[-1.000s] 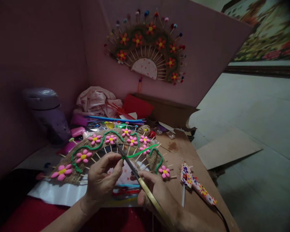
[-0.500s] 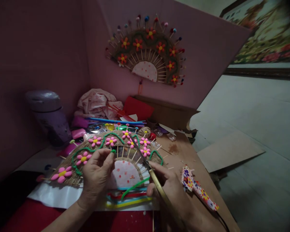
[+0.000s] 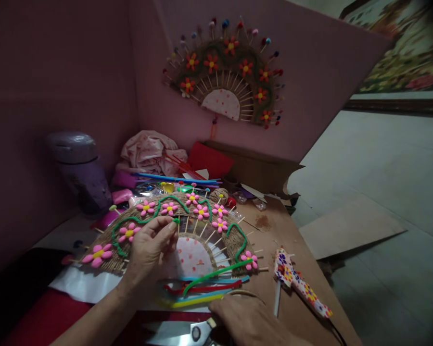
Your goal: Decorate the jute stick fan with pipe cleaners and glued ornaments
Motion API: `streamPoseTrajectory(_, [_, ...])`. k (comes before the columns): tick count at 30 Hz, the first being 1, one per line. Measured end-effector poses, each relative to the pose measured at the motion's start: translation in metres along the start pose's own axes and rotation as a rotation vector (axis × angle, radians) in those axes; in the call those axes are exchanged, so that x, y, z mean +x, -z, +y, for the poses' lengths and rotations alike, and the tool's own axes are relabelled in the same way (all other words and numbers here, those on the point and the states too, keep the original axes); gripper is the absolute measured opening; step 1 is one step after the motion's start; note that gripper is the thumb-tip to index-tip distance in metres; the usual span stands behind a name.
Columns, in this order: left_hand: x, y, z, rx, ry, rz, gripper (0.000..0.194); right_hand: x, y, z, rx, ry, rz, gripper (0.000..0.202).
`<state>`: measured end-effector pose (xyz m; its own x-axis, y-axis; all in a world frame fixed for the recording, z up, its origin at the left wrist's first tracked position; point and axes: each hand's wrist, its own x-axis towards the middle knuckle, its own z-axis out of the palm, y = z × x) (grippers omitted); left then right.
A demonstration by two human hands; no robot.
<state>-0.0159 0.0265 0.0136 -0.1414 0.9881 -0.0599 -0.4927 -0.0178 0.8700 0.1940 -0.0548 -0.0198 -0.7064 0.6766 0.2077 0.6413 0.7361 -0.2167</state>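
Observation:
Between the thumb and fingertips of my left hand (image 3: 147,254) is a short green pipe cleaner piece (image 3: 176,220), held over the middle of a twine-wrapped fan (image 3: 234,240). Pink flowers with yellow centres and wavy green strips decorate the fan, and its half-round base (image 3: 191,259) is white with red spots. At the table's near edge my right hand (image 3: 248,319) is closed around the handles of metal scissors (image 3: 187,332), whose blades point left. A long green pipe cleaner (image 3: 216,275) lies just beyond, with red, blue and yellow ones.
A flower-patterned glue gun (image 3: 298,281) with a cord lies at the right. Purple bottle (image 3: 81,173), pink cloth (image 3: 149,151) and red sheet (image 3: 209,161) stand or lie behind. A finished-looking fan (image 3: 220,81) hangs on the pink board. The table's right edge drops to the floor.
My right hand has moved down toward the near edge, and the scissors have swung from pointing up and away to pointing left. The left hand keeps its pinch. The view has shifted slightly.

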Motion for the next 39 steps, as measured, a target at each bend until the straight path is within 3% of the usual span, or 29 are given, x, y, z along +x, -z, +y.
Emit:
streamPoseTrajectory(3, [-0.004,-0.002,0.003,0.002,0.084,-0.078,0.027,0.004,-0.019,-0.010,-0.094,0.053,-0.002,0.010])
streamPoseTrajectory(6, [-0.008,-0.002,0.003,0.026,0.115,-0.121,0.027,0.005,-0.020,-0.019,-0.263,0.051,0.079,0.013])
streamPoseTrajectory(10, [-0.014,0.000,0.001,0.056,0.099,-0.195,0.025,0.012,0.011,-0.028,-0.230,0.037,0.153,0.015])
streamPoseTrajectory(12, [-0.018,0.000,-0.001,0.082,0.076,-0.256,0.024,0.024,0.033,-0.034,-0.098,-0.102,0.151,0.021])
streamPoseTrajectory(14, [-0.021,-0.001,-0.003,0.125,0.049,-0.322,0.022,0.039,0.051,-0.039,-0.004,-0.279,0.283,0.020])
streamPoseTrajectory(16, [-0.024,-0.002,-0.005,0.175,0.019,-0.379,0.021,0.054,0.058,-0.042,0.068,-0.328,0.342,0.021])
streamPoseTrajectory(20, [-0.028,-0.003,-0.006,0.256,-0.036,-0.435,0.020,0.067,0.050,-0.038,0.107,-0.281,0.339,0.020])
streamPoseTrajectory(29, [-0.028,0.002,-0.011,0.529,-0.241,-0.550,0.016,0.058,0.044,-0.016,0.083,-0.214,0.241,0.015])
streamPoseTrajectory(34, [-0.030,0.000,-0.010,0.560,-0.253,-0.606,0.015,0.059,0.040,-0.009,0.103,-0.107,0.298,0.015])
streamPoseTrajectory(39, [-0.029,-0.002,-0.013,0.591,-0.231,-0.604,0.016,0.057,0.027,-0.005,0.119,-0.092,0.375,0.016])
